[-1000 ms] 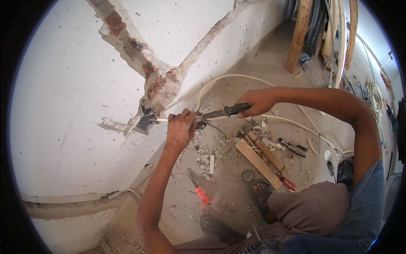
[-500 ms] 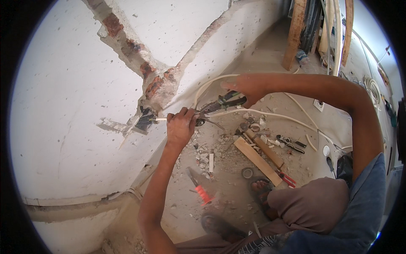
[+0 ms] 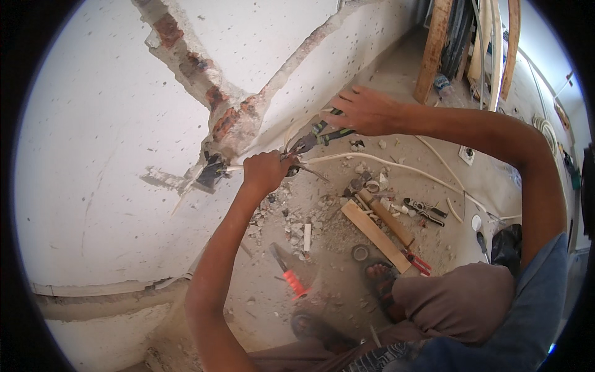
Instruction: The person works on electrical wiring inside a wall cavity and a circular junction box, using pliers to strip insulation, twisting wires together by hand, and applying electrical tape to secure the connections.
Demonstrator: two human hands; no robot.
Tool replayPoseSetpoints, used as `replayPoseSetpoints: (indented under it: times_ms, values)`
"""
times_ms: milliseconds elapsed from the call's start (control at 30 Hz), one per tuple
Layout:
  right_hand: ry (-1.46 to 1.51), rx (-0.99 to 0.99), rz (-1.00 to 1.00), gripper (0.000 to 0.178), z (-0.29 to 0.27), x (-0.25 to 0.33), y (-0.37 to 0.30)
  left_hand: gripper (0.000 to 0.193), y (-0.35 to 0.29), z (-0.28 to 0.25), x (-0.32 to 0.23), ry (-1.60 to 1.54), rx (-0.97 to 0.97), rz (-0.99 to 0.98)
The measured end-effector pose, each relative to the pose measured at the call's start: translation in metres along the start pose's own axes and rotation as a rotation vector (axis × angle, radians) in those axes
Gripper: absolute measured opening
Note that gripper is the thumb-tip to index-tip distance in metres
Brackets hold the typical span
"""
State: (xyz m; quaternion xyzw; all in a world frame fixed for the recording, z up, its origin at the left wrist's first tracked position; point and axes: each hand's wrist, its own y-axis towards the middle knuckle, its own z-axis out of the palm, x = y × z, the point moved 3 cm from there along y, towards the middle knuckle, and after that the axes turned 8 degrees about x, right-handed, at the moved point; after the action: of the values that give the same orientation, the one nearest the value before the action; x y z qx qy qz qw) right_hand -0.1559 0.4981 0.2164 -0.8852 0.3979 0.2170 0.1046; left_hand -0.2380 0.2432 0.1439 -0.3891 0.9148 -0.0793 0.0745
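A: grip state?

B: left hand [image 3: 266, 172] curled tight on the white tube [image 3: 234, 168], just left of the pliers [image 3: 317, 137]; right hand [image 3: 365, 111] at the handle end, fingers partly extended, can't tell if they're clamping

A: why that split?

B: my read: left anchors, right works far out on the handles for leverage. Handles stand apart, nose points into the left fist, whatever it bites is too small to tell

A: tube vs grip?

B: runs into left fist, short bit showing on the side away from the pliers, toward the dark wall box [image 3: 212, 175]

A: further out?

B: cream cable [image 3: 406, 168] sweeps right of the pliers; wooden strip [image 3: 375, 237] lies on the person's side of them, probably just set aside
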Motion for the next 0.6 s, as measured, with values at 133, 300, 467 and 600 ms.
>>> replayPoseSetpoints:
  times_ms: [133,300,467,600]
  values:
    - [0.581,0.240,0.142,0.047,0.003,0.024,-0.009,0.038,-0.013,0.007,-0.007,0.018,-0.127,-0.047]
    - [2.003,0.790,0.237,0.040,0.016,0.066,-0.029,0.036,-0.016,0.016,-0.004,0.088,-0.254,0.055]
    - [2.542,0.960,0.395,0.040,0.021,0.077,-0.035,0.032,-0.014,0.020,-0.006,0.086,-0.206,0.061]
    - [1.806,1.005,0.282,0.036,0.019,0.049,-0.015,0.033,-0.011,0.023,-0.002,0.063,-0.167,0.032]
